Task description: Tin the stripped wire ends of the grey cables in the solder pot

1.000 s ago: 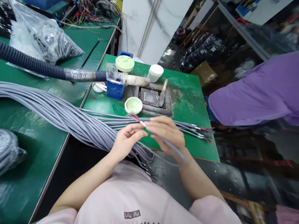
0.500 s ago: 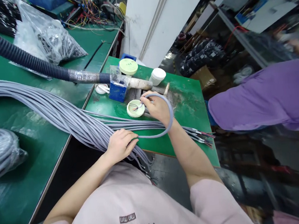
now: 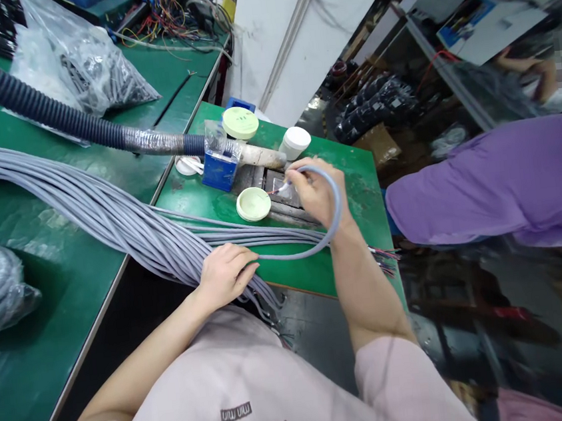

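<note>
My right hand [image 3: 316,190] is closed on the end of a grey cable [image 3: 334,211], which loops round the hand. It holds the stripped coloured wire tips over a small metal pot [image 3: 283,185] sunk in the green table [image 3: 341,164]. My left hand [image 3: 225,275] rests with curled fingers on the bundle of grey cables [image 3: 111,215], pinching the same cable where it leaves the bundle. A pale green round dish [image 3: 253,204] sits just left of the pot.
A ribbed black hose [image 3: 39,108] ends at a nozzle above the pot. A blue box [image 3: 217,167], a green-lidded jar [image 3: 240,122] and a white jar [image 3: 294,142] stand behind. A person in purple [image 3: 489,182] is at the right. Bagged parts [image 3: 79,64] lie far left.
My right hand carried the cable end forward from my left hand to the green dish, then right to the metal pot. My left hand dropped onto the cable bundle.
</note>
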Demonstrator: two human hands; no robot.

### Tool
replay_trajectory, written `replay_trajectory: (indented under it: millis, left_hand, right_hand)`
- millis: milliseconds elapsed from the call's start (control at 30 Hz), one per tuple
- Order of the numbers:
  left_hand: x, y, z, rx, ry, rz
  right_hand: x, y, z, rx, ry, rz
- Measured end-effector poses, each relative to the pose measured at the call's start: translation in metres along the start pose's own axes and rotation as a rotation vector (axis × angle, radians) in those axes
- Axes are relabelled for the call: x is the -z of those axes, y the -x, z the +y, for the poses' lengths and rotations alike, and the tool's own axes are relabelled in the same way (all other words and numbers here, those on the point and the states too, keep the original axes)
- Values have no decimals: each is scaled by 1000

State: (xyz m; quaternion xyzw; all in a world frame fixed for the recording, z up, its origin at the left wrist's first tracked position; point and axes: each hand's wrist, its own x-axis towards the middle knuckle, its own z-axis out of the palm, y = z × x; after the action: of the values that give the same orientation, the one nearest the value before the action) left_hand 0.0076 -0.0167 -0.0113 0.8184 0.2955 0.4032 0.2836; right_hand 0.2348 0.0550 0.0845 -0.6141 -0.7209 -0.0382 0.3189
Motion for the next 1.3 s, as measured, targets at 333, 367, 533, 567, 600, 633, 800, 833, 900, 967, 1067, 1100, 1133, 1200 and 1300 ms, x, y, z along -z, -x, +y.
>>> replay_trajectory:
  millis: [333,367,533,567,600,633,800,833,900,967,1067,1100,1133,1200,1300]
  left_hand:
    - [-3,0,0,-134,-103,115]
    - [-2,0,0,-141,-116,120]
    - [-2,-1,1,-157,-144,120]
    - [-2,-2,1,-161,-147,120]
    - [-2,-2,1,-164,-149,120]
    - [-1,-2,1,-167,-150,122]
    - [-1,-3,2,-167,-134,129]
    - [-1,-3,1,-165,-127,130]
    - [-1,-3,1,-159,-113,129]
    - [-1,-3,1,-149,-93,123]
    - [-1,-4,7,-87,26,107]
    - [-2,-5,10,-45,116,97]
    - [-2,-6,14,14,235,84]
    - [-4,-6,22,168,530,49]
    - [-10,-6,31,436,951,14]
  right_hand:
    - [-7,-17,68,-180,93,-69]
    - [-10,-19,70,-198,103,-91]
    - [-21,-23,74,-239,155,-147]
    - [-24,-24,75,-239,157,-151]
    - [-26,-25,76,-238,155,-154]
    - [-27,-25,77,-238,151,-157]
    - [-13,-18,62,-192,108,-93]
    - [-5,-11,52,-152,76,-51]
    - [14,9,26,-33,-10,62]
    - [31,35,-2,75,-122,119]
    - [43,79,-36,345,-260,123]
    - [43,92,-43,402,-269,86]
    - [41,104,-48,426,-268,61]
    - [36,125,-55,446,-254,32]
    - [27,145,-60,445,-230,34]
